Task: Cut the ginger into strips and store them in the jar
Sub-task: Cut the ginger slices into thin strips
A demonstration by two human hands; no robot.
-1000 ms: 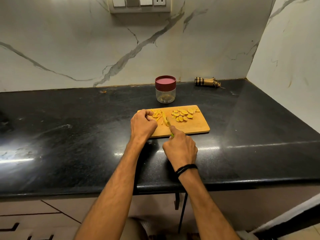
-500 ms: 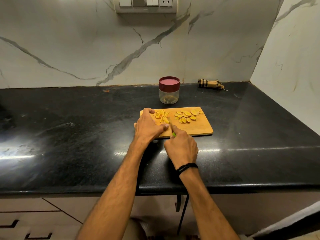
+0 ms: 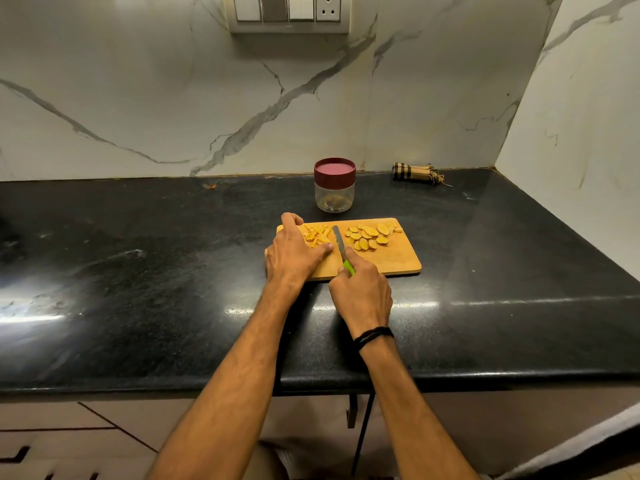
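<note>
Left hand (image 3: 294, 252) flat on the cutting board (image 3: 398, 261), fingers relaxed, touching a heap of thin yellow ginger strips (image 3: 317, 233). Knife (image 3: 338, 241) gripped in the right hand (image 3: 362, 292), handle mostly hidden. Then pale oval ginger slices (image 3: 369, 235). Behind, red-lidded jar (image 3: 334, 188), contents unclear. Black speckled worktop (image 3: 138, 271), marble wall (image 3: 138, 98).

Left hand (image 3: 294, 252) lies on left end of wooden cutting board (image 3: 398, 261), thumb just beside the ginger strips (image 3: 317, 233). Right hand (image 3: 360, 289) grips green-handled knife (image 3: 339, 242), blade between the strips and the ginger slices (image 3: 369, 235). Lidded jar (image 3: 335, 190) stands behind the board on black counter (image 3: 138, 271).
</note>
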